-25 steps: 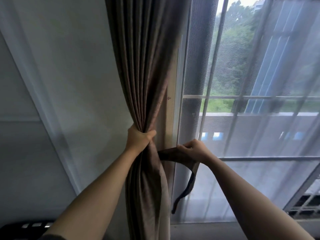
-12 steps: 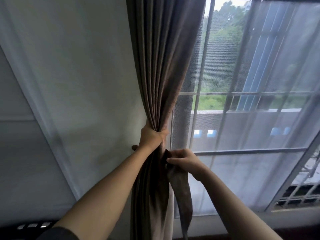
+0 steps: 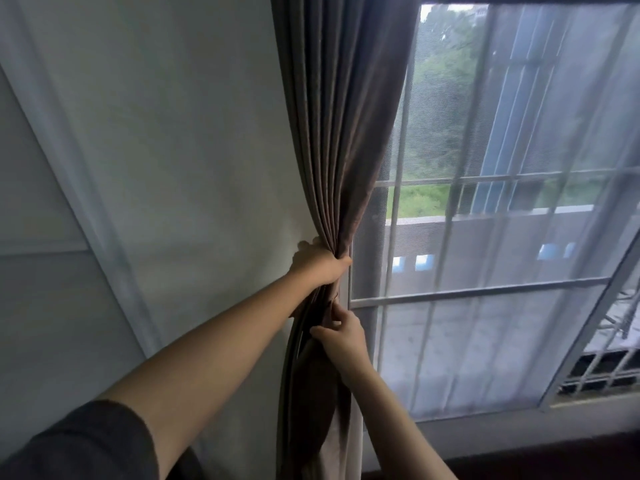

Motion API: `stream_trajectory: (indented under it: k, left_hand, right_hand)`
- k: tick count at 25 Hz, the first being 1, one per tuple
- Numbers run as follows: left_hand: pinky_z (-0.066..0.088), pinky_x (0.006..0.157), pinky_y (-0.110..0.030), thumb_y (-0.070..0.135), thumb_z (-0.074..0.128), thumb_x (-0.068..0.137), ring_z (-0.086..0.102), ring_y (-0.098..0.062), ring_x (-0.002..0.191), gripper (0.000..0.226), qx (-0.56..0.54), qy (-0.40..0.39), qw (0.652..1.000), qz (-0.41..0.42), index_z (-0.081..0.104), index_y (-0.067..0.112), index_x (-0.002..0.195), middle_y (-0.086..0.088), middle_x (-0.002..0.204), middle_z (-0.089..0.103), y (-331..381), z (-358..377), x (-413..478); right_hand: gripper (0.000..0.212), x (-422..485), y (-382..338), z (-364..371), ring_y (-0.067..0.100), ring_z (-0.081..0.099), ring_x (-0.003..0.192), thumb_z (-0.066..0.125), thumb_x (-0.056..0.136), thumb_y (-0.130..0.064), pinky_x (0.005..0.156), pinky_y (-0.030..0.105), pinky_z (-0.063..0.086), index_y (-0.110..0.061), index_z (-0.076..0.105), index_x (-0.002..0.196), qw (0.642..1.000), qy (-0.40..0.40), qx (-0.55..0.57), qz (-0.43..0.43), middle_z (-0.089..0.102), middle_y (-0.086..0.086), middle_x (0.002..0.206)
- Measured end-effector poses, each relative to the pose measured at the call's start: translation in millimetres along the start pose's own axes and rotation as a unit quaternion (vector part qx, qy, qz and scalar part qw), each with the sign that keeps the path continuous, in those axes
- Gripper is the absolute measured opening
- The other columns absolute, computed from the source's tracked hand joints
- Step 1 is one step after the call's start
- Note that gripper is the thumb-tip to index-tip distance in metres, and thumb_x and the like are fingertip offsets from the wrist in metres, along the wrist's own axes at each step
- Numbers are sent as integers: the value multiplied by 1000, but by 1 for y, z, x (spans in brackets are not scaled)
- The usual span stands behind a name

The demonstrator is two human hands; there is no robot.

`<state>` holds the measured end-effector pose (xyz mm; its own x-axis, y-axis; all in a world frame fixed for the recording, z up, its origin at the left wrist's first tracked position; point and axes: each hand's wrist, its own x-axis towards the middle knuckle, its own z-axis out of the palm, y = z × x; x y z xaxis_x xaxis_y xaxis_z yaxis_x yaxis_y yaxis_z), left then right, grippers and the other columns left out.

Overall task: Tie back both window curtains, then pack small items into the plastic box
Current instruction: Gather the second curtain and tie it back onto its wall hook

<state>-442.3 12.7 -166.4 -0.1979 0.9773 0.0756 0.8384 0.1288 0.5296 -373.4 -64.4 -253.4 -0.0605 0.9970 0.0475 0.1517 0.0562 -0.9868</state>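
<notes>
A dark sleeve (image 3: 86,441) covers the upper left arm at the bottom corner of the view, and both bare forearms reach up and forward from there. The right hand (image 3: 341,336) is the nearer of the two; its grip is narrow, thumb and fingers pinching a fold of brown cloth just below the gathered part of the curtain (image 3: 341,116). Whether that fold is a tie-back strip or part of the curtain itself cannot be told. Just above it, the left hand (image 3: 320,263) is closed in a full grip around the bunched curtain, squeezing the pleats into a tight neck. The curtain hangs from the top of the view, fans wide above the left hand and falls in loose folds below both hands, along the left edge of the window (image 3: 485,292). To its left is a pale wall (image 3: 173,150). A thin sheer curtain (image 3: 554,237) lies across the window glass on the right, and through it show window bars, a balcony rail and green trees beyond.
</notes>
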Motion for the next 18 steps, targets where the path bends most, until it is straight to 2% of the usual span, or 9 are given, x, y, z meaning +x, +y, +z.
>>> stream_trajectory:
  k: [2, 5, 7, 9, 13, 16, 18]
  left_hand:
    - [52, 85, -32, 54, 57, 80, 60, -30, 106, 64, 26, -21, 999, 7, 48, 11, 127, -11, 120, 58, 1, -7, 2]
    - [59, 71, -33, 48, 58, 81, 67, -28, 90, 55, -54, -75, 996, 5, 49, 13, 123, -9, 110, 65, -4, -3, 6]
    - [60, 69, -31, 45, 57, 84, 68, -25, 82, 53, -106, -86, 991, 1, 48, 12, 124, -10, 111, 65, -8, -1, 8]
    - [59, 69, -29, 45, 57, 85, 66, -22, 77, 53, -118, -81, 990, 13, 49, 11, 125, -9, 113, 64, -12, -1, 9]
    - [59, 70, -30, 42, 61, 82, 67, -24, 85, 49, -117, -86, 988, 45, 54, 12, 121, -9, 111, 65, -17, -6, 13]
    - [58, 64, -28, 39, 62, 81, 64, -22, 83, 46, -125, -85, 988, 46, 57, 11, 117, -8, 106, 64, -16, -9, 13]
    - [57, 61, -26, 39, 63, 81, 62, -21, 79, 46, -116, -75, 990, 42, 57, 11, 117, -7, 104, 63, -14, -9, 13]
  right_hand:
    - [46, 0, -2, 5, 12, 70, 77, 56, 67, -2, 77, 41, 58, -38, 68, 92, 1000, 9, 20, -11, 74, -5, 80]
    - [46, -4, -1, 6, 16, 70, 82, 54, 68, 3, 80, 39, 58, -35, 71, 88, 996, 24, 83, -6, 75, -2, 82]
    - [45, -5, 1, 6, 16, 71, 83, 56, 73, 6, 80, 36, 57, -34, 70, 90, 989, 5, 145, 13, 75, -3, 84]
    - [39, -1, 4, 7, 17, 69, 84, 58, 79, 1, 81, 33, 54, -29, 68, 102, 976, -11, 214, 24, 74, -1, 87]
    - [33, 11, 8, 7, 9, 51, 59, 38, 97, -4, 59, 20, 51, -15, 59, 119, 934, -20, 348, 78, 55, 5, 74]
    - [37, 22, 12, -1, 11, 59, 59, 39, 96, 3, 57, 20, 54, -18, 44, 125, 930, -21, 351, 111, 60, 11, 81]
    - [43, 31, 18, -5, 12, 56, 63, 47, 90, 3, 57, 22, 51, -14, 42, 130, 948, -36, 294, 120, 58, 9, 82]
